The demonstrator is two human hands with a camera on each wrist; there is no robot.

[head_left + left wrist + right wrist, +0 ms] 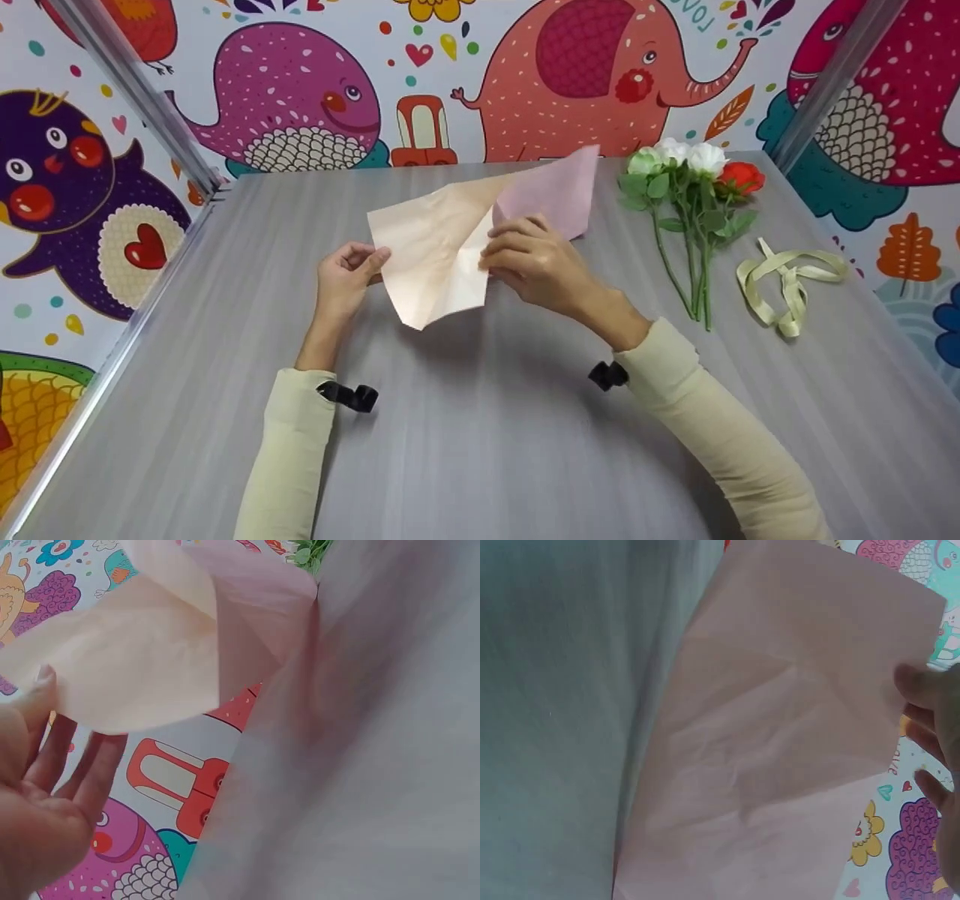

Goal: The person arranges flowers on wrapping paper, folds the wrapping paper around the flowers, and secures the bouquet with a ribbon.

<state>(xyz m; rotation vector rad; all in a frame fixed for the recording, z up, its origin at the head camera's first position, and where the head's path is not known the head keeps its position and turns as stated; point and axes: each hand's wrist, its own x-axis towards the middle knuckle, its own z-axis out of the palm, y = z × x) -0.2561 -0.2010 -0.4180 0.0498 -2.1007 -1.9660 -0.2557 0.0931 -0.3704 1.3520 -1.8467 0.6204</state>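
A sheet of wrapping paper [424, 244], peach on one face and pink on the other, is held up over the table with its lower end tilted toward me. My left hand [345, 279] pinches its left edge, thumb on the near face and fingers behind, as the left wrist view shows on the paper [142, 660]. At the right edge, where the sheet folds over, my right hand [541, 264] pinches it between thumb and fingers. Creases run across the paper [772, 720] in the right wrist view. The far pink corner points up and right.
Several artificial flowers [705, 160], white, pale green and red, lie with green stems at the back right of the grey table [465, 450]. Beside them is a loosely looped cream ribbon [795, 289]. A cartoon-printed wall [442, 67] and metal posts border the table.
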